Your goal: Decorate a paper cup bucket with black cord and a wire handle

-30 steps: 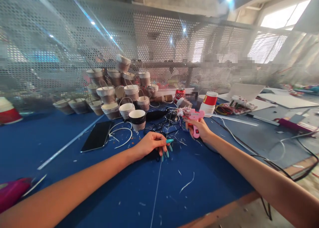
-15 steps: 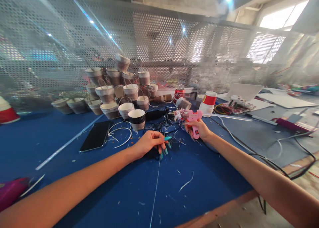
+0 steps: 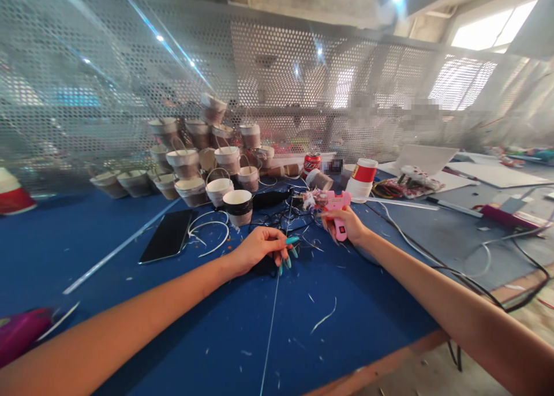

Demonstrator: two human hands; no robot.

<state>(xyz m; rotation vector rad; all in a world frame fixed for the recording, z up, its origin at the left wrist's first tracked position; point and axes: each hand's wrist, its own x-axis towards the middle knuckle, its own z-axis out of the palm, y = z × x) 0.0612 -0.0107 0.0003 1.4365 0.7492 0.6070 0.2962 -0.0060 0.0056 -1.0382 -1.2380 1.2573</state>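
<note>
My left hand, with long turquoise nails, is pinched around a thin white strand. This strand runs from the near edge of the view up past my fingertips towards a glue gun's nozzle; whether it touches there I cannot tell. In my right hand is the pink hot glue gun, gripped by its handle, its nozzle pointing left and crusted with pale residue. A paper cup with a black-wrapped band stands upright beyond my left hand. Behind the strand lies a dark, elongated object among tangled black cords.
Stacked small handled buckets stand at the back left. A phone and a looped white cord lie left of my hand. Red-and-white cups and a red can stand behind the glue gun. Cables cross the right side.
</note>
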